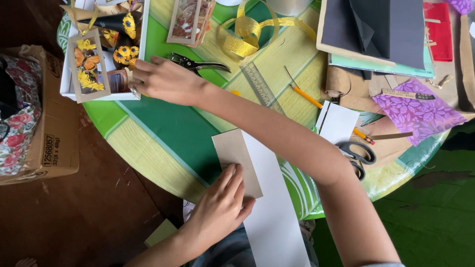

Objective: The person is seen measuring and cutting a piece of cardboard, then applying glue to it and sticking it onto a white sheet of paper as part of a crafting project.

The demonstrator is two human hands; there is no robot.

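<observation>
Left hand (217, 207): flat, fingers together, pressing the tan card strip (236, 160) at the table's (163, 133) near edge; gripping nothing. Strip lying across a long white paper strip (269, 207) that overhangs that edge.

Right hand (166, 79): reached to the far left edge, fingers curled at the white box (143, 34) of sunflower tags; whether anything is pinched cannot be told. Hole punch (198, 64) just beside. Ruler (261, 86), pencil (306, 95), scissors (358, 154) toward the right edge.

Two bare forearms, no sleeves, blue patterned garment at lap
</observation>
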